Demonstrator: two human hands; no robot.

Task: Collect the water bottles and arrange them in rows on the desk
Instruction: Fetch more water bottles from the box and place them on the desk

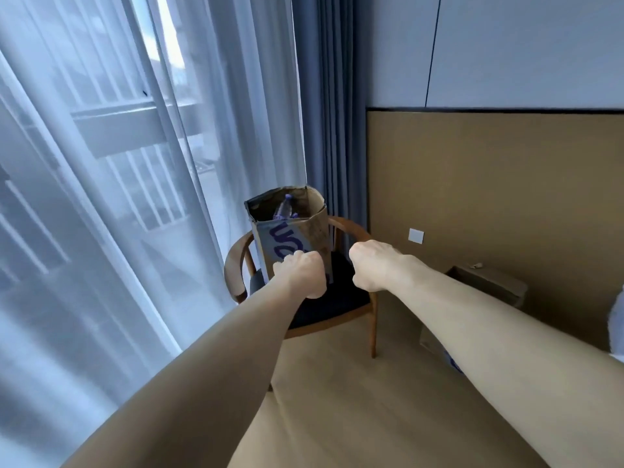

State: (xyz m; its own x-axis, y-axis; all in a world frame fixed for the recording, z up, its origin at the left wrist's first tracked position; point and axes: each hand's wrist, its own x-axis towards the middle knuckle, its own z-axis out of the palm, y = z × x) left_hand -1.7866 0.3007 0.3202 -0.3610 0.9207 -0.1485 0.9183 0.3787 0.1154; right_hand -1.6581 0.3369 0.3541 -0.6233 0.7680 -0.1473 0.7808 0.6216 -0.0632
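Window-side on wooden chair (pixel 354 231), located bottle (pixel 285 207) leaning neck-up in open carton (pixel 293 238), above and beyond nearer left hand (pixel 300 275), up-left of right hand (pixel 371 268); found both fisted, empty.

Soft daylight through sheer curtain (pixel 101 163); wide-angle edge bending, slight blur.

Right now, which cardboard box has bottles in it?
The tall open brown cardboard box on the wooden chair; a purple-capped bottle shows inside. The floor box looks closed.

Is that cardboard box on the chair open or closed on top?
Open: the cardboard box has its flaps up, and a water bottle shows inside.
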